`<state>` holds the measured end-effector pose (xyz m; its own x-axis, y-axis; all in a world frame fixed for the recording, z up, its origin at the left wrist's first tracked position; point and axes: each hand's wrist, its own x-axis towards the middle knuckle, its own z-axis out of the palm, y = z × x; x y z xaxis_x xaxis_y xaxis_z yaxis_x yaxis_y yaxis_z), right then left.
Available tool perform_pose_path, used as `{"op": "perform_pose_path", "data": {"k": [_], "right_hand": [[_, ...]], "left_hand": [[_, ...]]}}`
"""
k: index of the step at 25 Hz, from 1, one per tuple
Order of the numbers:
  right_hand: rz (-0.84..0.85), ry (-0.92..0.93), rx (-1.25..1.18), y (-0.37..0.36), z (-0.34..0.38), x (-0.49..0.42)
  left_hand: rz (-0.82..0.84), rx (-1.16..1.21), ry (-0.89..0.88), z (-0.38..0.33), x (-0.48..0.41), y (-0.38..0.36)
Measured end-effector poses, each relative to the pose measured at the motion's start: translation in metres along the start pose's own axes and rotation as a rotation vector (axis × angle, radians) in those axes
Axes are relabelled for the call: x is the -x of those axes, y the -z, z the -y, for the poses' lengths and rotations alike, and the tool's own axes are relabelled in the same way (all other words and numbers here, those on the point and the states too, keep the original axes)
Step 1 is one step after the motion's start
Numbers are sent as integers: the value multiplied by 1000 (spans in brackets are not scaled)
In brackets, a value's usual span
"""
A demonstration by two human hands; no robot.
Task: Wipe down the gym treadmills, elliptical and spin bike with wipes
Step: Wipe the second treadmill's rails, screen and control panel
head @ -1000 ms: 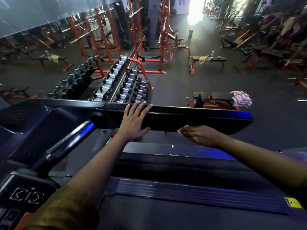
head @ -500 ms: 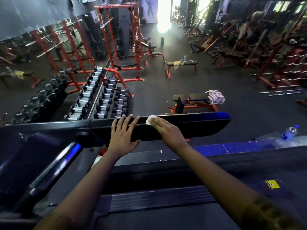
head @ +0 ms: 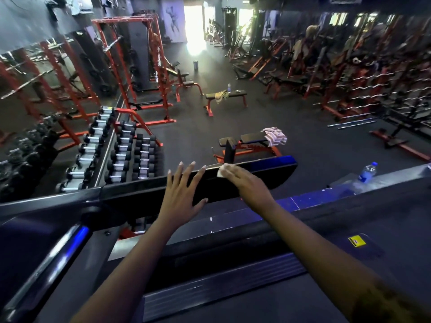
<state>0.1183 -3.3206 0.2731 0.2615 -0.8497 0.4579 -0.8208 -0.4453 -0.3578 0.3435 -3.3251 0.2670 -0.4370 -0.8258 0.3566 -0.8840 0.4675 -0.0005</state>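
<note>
The wipe (head: 220, 172) is a small white crumpled wad, mostly hidden. It peeps out from under the fingers (head: 233, 170) of my right hand (head: 248, 185), which lie nearly straight and press it onto the top edge of the treadmill's black rail (head: 275, 174). Just left of them my left hand (head: 180, 194) rests flat on the same rail, fingers spread, holding nothing. Well right of my fingers is a water bottle (head: 367, 171); beyond them stands a bench (head: 253, 138) with a striped towel (head: 274, 136).
</note>
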Motion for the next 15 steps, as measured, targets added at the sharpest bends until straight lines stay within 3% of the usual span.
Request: {"op": "perform_pose_path", "data": {"k": [2, 4, 11, 15], "right_hand": [[13, 140, 69, -4, 0, 1], [-29, 100, 126, 11, -25, 5], [-67, -241, 149, 50, -103, 20], [-304, -531, -136, 50, -134, 20]], "left_hand": [[72, 22, -105, -18, -24, -4], [110, 55, -186, -34, -45, -8], [223, -27, -422, -82, -98, -21], [168, -110, -486, -89, -109, -34]]}}
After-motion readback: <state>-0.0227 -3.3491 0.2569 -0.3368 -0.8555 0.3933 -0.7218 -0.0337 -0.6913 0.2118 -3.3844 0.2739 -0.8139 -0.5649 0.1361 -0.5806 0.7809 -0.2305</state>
